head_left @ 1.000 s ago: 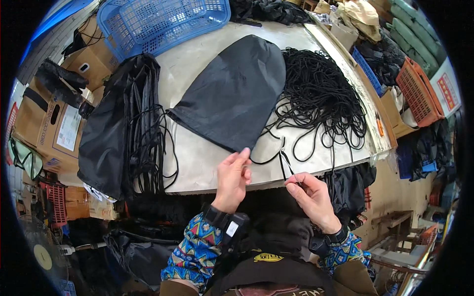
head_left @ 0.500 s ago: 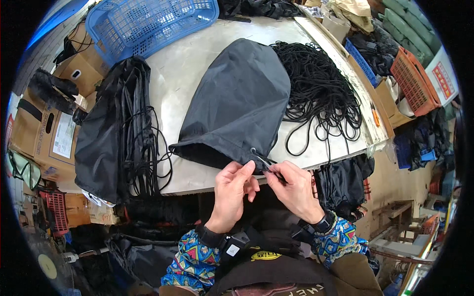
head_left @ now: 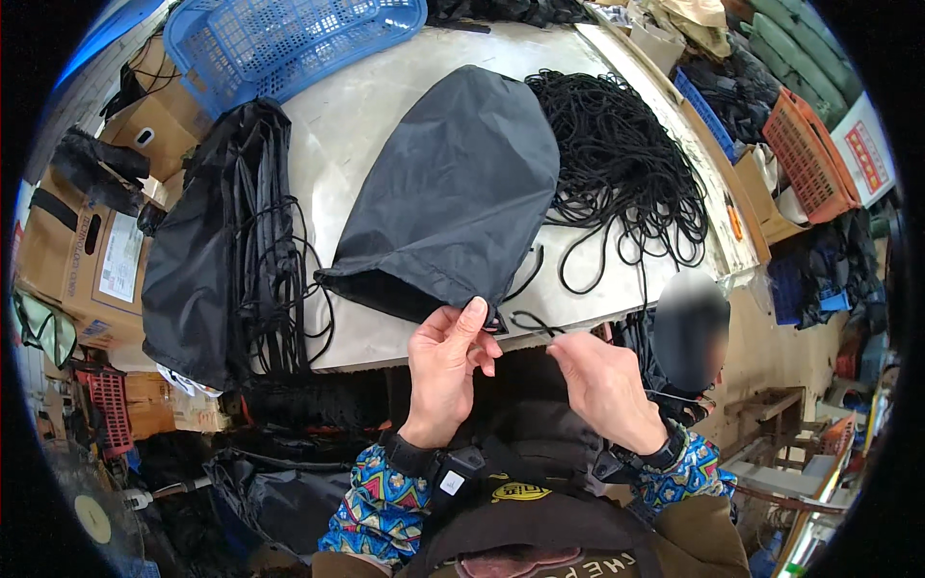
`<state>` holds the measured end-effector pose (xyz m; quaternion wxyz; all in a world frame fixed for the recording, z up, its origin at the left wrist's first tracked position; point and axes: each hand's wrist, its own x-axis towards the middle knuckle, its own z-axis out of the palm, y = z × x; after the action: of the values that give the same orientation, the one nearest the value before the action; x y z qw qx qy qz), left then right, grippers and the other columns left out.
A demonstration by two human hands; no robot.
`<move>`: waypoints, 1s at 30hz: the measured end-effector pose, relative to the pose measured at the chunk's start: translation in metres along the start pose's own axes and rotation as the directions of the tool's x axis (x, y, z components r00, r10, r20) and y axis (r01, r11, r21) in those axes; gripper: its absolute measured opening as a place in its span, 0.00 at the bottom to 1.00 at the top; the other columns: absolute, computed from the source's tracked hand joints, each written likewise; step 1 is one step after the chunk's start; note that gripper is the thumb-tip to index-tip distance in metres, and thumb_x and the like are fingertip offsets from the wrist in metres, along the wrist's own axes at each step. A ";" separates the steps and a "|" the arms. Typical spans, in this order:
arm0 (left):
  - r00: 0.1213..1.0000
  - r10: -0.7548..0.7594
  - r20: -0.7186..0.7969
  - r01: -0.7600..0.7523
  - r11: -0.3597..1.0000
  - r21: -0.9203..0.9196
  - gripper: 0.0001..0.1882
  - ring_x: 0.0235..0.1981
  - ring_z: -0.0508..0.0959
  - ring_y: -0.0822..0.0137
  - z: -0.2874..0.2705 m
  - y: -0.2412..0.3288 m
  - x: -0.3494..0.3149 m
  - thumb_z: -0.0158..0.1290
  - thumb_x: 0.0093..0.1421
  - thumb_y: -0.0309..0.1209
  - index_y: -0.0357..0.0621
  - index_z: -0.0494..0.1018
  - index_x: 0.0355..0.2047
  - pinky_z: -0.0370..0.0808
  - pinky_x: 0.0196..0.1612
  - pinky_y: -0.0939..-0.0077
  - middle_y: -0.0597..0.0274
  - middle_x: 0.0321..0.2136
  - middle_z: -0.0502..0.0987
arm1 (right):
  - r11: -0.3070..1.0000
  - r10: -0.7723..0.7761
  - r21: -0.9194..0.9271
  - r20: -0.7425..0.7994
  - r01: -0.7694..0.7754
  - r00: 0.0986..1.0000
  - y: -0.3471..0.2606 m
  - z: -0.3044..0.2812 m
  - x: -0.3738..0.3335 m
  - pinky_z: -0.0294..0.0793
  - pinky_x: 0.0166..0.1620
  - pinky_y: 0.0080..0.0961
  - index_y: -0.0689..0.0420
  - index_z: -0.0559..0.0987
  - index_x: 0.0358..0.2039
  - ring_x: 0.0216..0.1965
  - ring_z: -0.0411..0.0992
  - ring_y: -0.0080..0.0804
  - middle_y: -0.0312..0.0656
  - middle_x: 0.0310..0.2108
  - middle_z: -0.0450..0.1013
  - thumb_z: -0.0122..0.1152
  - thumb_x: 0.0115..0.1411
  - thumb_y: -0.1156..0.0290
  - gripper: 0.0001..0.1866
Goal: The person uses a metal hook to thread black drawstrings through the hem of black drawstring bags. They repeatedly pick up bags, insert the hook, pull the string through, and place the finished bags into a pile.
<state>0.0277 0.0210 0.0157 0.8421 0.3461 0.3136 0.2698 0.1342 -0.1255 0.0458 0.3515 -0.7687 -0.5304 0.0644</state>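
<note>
A black drawstring-type bag [head_left: 448, 178] lies flat on the table with its mouth toward me. My left hand [head_left: 445, 371] pinches the right corner of that mouth between thumb and fingers. To its right, my right hand [head_left: 607, 385] is closed on a black cord [head_left: 530, 321], which curves from the bag's corner to my fingertips. A thin metal rod [head_left: 677, 396] shows past the right hand's far side; whether the hand holds it is hidden. A heap of loose black cords [head_left: 621, 164] lies right of the bag.
Stacked black bags with cords [head_left: 217, 260] hang over the table's left edge. A blue plastic basket [head_left: 299, 48] stands at the back left of the pale tabletop [head_left: 337, 125]. Cardboard boxes [head_left: 87, 260] are on the left, an orange crate [head_left: 809, 159] on the right.
My right hand has moved right, away from the bag's corner, with the cord now stretching between them. The metal tip seen at the corner's eyelet is gone from there. My left hand still pinches the bag.
</note>
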 end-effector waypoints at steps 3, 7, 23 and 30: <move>0.999 0.040 -0.006 -0.040 0.999 0.002 0.11 0.18 0.75 0.73 0.002 -0.002 -0.001 0.58 0.57 0.33 0.39 0.70 0.25 0.69 0.16 0.84 0.62 0.21 0.75 | 0.998 -0.009 -0.060 0.035 0.011 0.999 -0.002 0.003 -0.004 0.70 0.26 0.34 0.62 0.73 0.32 0.25 0.72 0.48 0.47 0.25 0.72 0.58 0.54 0.79 0.05; 0.998 0.068 0.010 -0.069 0.995 0.077 0.11 0.18 0.75 0.73 0.003 -0.005 -0.002 0.58 0.57 0.32 0.38 0.69 0.26 0.70 0.17 0.84 0.63 0.21 0.74 | 0.983 -0.054 -0.177 -0.002 0.053 0.999 -0.003 0.009 -0.003 0.68 0.22 0.32 0.57 0.71 0.30 0.21 0.70 0.38 0.41 0.20 0.66 0.55 0.57 0.73 0.03; 0.970 0.183 -0.160 -0.187 0.982 -0.007 0.12 0.13 0.68 0.78 -0.019 0.022 0.018 0.53 0.62 0.36 0.46 0.68 0.24 0.61 0.13 0.85 0.69 0.16 0.70 | 0.969 -0.084 -0.217 0.162 0.118 0.983 0.023 -0.054 -0.007 0.73 0.26 0.33 0.57 0.75 0.38 0.24 0.73 0.42 0.43 0.25 0.71 0.63 0.51 0.74 0.13; 0.934 -0.175 0.312 0.099 0.965 0.245 0.12 0.15 0.70 0.78 0.022 -0.024 -0.008 0.53 0.61 0.36 0.38 0.73 0.30 0.65 0.16 0.86 0.65 0.21 0.74 | 0.979 -0.060 -0.191 0.083 0.075 0.995 0.011 -0.045 -0.013 0.69 0.24 0.33 0.57 0.76 0.35 0.22 0.70 0.44 0.43 0.22 0.68 0.59 0.46 0.82 0.14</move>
<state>0.0440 -0.0086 0.0126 0.8549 0.4567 0.2197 0.1110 0.1582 -0.1599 0.0694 0.2563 -0.7778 -0.5731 0.0301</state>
